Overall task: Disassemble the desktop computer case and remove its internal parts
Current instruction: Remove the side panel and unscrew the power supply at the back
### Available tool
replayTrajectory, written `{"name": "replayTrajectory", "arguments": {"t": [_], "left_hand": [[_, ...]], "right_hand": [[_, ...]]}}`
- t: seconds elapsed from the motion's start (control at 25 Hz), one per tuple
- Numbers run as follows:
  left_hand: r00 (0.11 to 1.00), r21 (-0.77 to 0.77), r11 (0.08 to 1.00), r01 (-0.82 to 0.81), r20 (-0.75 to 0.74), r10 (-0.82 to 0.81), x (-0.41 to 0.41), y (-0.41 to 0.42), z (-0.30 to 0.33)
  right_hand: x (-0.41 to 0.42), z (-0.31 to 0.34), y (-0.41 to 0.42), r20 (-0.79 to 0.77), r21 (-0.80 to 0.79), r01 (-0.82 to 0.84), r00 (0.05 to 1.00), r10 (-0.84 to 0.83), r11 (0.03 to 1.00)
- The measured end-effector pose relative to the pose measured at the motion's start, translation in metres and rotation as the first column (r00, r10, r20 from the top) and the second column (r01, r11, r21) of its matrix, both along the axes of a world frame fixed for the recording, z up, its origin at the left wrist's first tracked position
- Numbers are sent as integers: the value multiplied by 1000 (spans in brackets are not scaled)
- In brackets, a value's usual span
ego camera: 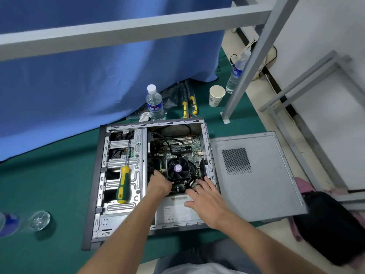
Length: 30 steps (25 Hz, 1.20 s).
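So the grey metal desktop computer case (152, 175) is lying flat on its side, wide open. Its grey vented side panel (254, 175) lies just right of it. Green motherboard (177, 147) with black CPU fan (178, 168) still inside.

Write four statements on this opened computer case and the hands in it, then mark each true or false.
1. The screwdriver with the green and yellow handle lies on the drive cage. True.
2. The side panel is still mounted on the computer case. False: it lies flat to the right of the case.
3. The left hand reaches in at the near left corner of the CPU fan. True.
4. The right hand holds the paper cup. False: the cup stands beyond the case; the hand lies spread over the power supply.
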<state>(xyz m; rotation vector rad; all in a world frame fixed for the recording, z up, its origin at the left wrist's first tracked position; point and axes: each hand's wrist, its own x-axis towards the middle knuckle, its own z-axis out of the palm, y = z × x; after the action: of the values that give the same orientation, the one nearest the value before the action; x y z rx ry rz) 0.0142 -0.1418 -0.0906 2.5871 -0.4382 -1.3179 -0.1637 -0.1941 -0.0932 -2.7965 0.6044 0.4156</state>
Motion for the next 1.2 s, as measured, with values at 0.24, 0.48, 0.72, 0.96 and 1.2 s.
{"name": "replayTrajectory", "arguments": {"t": [0.24,0.48,0.72,0.96,1.2], "left_hand": [[961,134,962,236,112,-252,-9,-1,5],[944,-107,938,329,21,-329,0,19,16],[890,-98,890,446,-54,-452,-9,45,22],[921,-122,927,355,215,-324,-36,54,18],[954,-63,969,239,203,-222,-55,56,22]], "right_hand": [[-1,0,2,38,-24,2,999,-1,1000],[0,3,2,-9,-31,6,1000,-6,1000],[7,16,1,-92,-33,11,996,-14,999],[30,31,9,-246,-44,43,968,-52,998],[37,43,15,-299,203,342,914,-275,917]]}}
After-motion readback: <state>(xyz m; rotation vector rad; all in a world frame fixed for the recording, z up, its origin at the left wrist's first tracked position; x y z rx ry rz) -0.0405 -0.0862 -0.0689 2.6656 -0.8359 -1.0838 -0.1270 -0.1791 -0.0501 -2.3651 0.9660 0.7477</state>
